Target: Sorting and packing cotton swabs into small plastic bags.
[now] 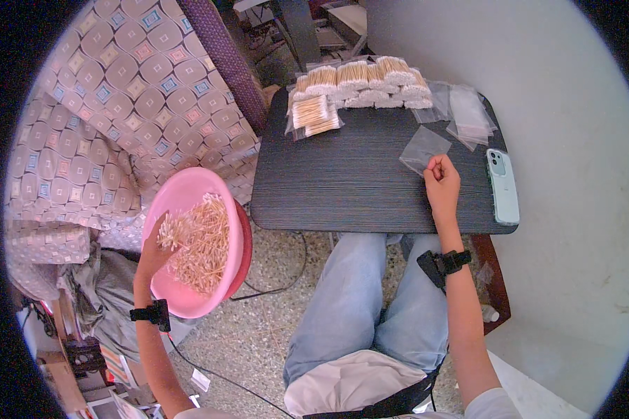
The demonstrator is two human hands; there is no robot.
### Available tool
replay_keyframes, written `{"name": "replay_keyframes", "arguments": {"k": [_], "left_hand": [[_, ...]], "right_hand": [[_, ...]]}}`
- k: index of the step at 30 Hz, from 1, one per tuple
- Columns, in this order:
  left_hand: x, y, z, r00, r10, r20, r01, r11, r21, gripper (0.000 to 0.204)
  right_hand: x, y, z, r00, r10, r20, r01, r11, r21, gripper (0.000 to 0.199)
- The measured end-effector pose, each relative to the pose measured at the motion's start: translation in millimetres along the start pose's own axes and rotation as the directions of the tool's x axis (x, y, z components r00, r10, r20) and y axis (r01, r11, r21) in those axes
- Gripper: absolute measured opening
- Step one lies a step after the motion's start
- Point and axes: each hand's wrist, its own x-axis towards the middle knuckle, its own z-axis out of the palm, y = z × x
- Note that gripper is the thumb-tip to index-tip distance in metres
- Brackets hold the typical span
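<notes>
At the left, a pink basin (156, 281) is heaped with loose cotton swabs (206, 251) that have pale wooden sticks. My left hand (154, 251) reaches inside its left wall, fingers curled round a bunch of cotton swabs (170, 232). Over the right part of the dark table, my right hand (442, 185) pinches the lower edge of a small clear plastic bag (421, 148), which looks flat. Filled bags of cotton swabs (353, 75) are stacked along the far side of the table. Two more filled bags (312, 112) lie at the left front of that stack.
A black wood-grain table (328, 181) stands before my knees. On it, flat clear bags (470, 112) lie at the far right, and a pale phone (502, 185) rests by the right edge. A wall (559, 209) borders the right; a patterned cloth cover (154, 77) the left. Cables (258, 290) cross the floor.
</notes>
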Motion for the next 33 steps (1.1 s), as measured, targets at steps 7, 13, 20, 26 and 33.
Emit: {"name": "replay_keyframes", "arguments": {"k": [7, 13, 20, 26, 33], "left_hand": [[-10, -7, 9, 0.972, -0.232, 0.042, 0.229, 0.971, 0.066, 0.062], [-8, -19, 5, 0.969, -0.247, -0.012, 0.243, 0.943, 0.226, 0.06], [-1, 6, -8, 0.996, -0.081, -0.041, 0.084, 0.993, 0.085, 0.051], [-2, 22, -23, 0.995, -0.039, -0.092, 0.05, 0.992, 0.119, 0.048], [-4, 38, -26, 0.994, -0.091, -0.067, 0.097, 0.992, 0.078, 0.046]], "right_hand": [[-2, -7, 2, 1.0, 0.005, 0.017, -0.005, 1.0, 0.012, 0.013], [-1, -6, 3, 0.999, 0.015, 0.032, -0.015, 1.0, 0.01, 0.013], [0, 1, 3, 1.0, 0.014, 0.012, -0.014, 1.0, 0.0, 0.012], [0, -1, 4, 1.0, 0.01, 0.019, -0.01, 1.0, 0.001, 0.011], [-3, -7, 5, 0.997, 0.071, 0.04, -0.071, 0.997, 0.01, 0.015]]}}
